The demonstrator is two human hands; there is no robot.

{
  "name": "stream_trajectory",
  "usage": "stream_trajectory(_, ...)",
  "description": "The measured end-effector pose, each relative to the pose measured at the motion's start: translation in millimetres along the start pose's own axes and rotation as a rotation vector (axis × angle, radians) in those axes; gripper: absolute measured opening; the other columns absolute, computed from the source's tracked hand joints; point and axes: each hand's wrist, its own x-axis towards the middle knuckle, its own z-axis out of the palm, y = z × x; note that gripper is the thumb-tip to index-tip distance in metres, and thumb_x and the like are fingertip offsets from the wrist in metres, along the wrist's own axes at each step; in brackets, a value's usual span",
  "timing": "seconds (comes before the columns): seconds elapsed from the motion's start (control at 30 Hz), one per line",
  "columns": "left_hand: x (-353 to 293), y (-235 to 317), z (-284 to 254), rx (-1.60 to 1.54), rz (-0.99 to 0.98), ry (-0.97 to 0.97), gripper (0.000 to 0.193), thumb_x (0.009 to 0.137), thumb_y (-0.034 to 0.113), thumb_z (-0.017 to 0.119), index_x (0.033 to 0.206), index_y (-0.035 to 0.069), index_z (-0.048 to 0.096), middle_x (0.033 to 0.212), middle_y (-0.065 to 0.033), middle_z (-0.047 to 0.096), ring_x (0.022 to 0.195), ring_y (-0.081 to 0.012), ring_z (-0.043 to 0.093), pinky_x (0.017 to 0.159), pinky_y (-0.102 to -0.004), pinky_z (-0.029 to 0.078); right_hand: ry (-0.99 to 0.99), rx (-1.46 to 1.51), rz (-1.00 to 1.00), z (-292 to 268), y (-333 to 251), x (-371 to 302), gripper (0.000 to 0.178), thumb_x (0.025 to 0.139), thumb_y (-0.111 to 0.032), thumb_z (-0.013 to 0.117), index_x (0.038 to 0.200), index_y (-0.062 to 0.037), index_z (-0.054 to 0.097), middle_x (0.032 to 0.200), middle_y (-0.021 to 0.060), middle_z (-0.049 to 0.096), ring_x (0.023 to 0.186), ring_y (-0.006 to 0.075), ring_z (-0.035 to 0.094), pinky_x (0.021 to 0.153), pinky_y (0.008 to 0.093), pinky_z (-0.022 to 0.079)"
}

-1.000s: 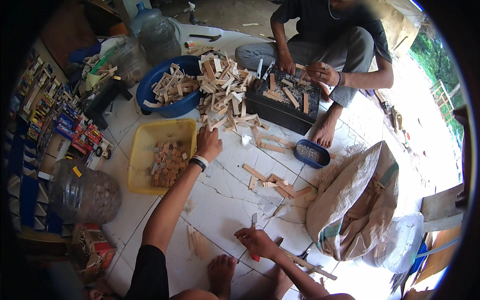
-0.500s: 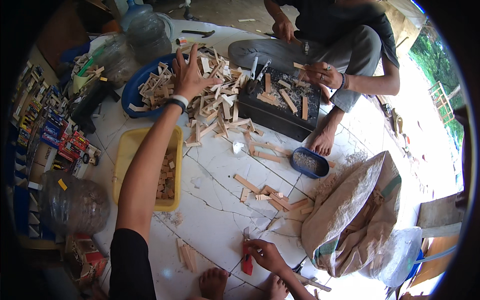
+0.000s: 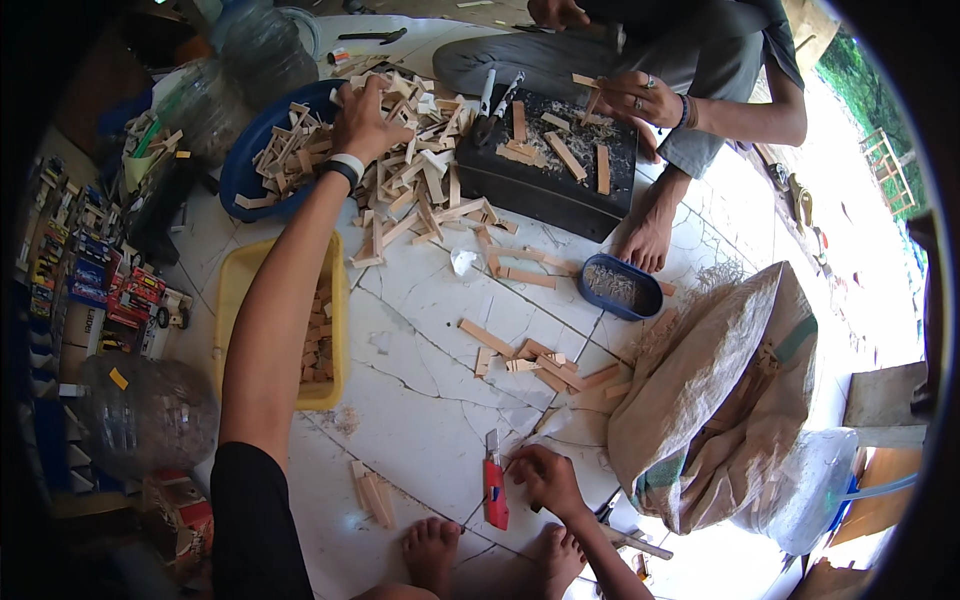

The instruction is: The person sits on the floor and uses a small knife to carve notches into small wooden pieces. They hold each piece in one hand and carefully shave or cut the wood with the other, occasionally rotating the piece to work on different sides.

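Note:
My left hand (image 3: 363,120) reaches far out, palm down, fingers curled into a heap of small wooden pieces (image 3: 425,175) at the rim of a blue bowl (image 3: 248,165). A black-and-white band sits on its wrist. My right hand (image 3: 545,480) rests low on the white tiled floor, fingers bent, its fingertips right beside a red utility knife (image 3: 495,492) lying on the floor. Whether it grips the knife is unclear. My bare feet (image 3: 435,548) are just below.
Under my left arm stands a yellow tray (image 3: 238,290) holding wood bits. Across from me a seated person holds a stick (image 3: 590,98) over a black tray (image 3: 540,190). Nearby: small blue dish (image 3: 620,288), scattered sticks (image 3: 535,360), tan sack (image 3: 715,390), plastic jugs (image 3: 265,50).
My left arm stretched from the yellow tray out to the wood heap by the blue bowl, and its fingers bent down. My right hand sank toward my feet with the red knife.

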Motion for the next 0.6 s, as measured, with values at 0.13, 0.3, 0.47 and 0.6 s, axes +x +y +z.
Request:
stream_trajectory(0.13, -9.7, 9.7, -13.0, 0.012, 0.008, 0.021, 0.081, 0.064, 0.031, 0.095, 0.131, 0.012, 0.054, 0.128, -0.0214, 0.053, 0.121, -0.044, 0.058, 0.099, -0.0502, 0.052, 0.023, 0.015, -0.014, 1.0, 2.4, 1.9, 0.015, 0.098, -0.003, 0.058, 0.109, 0.0023, 0.068, 0.083, 0.0126, 0.076, 0.073, 0.0203, 0.076, 0.071, 0.033, 0.059)
stream_trajectory(0.3, -12.3, 6.1, -26.7, -0.016, 0.112, 0.224, 0.076, 0.066, 0.028, 0.093, 0.131, 0.013, 0.057, 0.127, -0.0216, 0.053, 0.115, -0.0419, 0.059, 0.097, -0.0497, 0.052, 0.031, 0.011, -0.016, 1.4, 2.0, 0.3, 0.015, 0.098, -0.004, 0.058, 0.107, 0.0022, 0.068, 0.081, 0.0124, 0.076, 0.071, 0.0202, 0.075, 0.07, 0.0331, 0.059)
stream_trajectory(0.47, -16.2, 6.7, -57.9, -0.066, 0.116, 0.321, 0.069, 0.068, 0.026, 0.09, 0.127, 0.01, 0.059, 0.127, -0.0197, 0.051, 0.116, -0.0396, 0.058, 0.099, -0.0466, 0.051, 0.083, -0.016, -0.049, 5.4, 4.6, -0.7, 0.015, 0.096, -0.003, 0.058, 0.107, 0.0016, 0.067, 0.079, 0.0109, 0.076, 0.07, 0.02, 0.075, 0.069, 0.0334, 0.059)
stream_trajectory(0.6, -35.9, 12.6, -92.8, -0.169, 0.166, 0.421, 0.064, 0.066, 0.021, 0.089, 0.122, 0.008, 0.06, 0.124, -0.0184, 0.054, 0.118, -0.0373, 0.058, 0.103, -0.0439, 0.049, 0.1, -0.041, -0.068, 7.7, 7.0, -1.2, 0.018, 0.094, -0.003, 0.057, 0.108, 0.0016, 0.067, 0.08, 0.0107, 0.077, 0.069, 0.0197, 0.076, 0.068, 0.0332, 0.06)
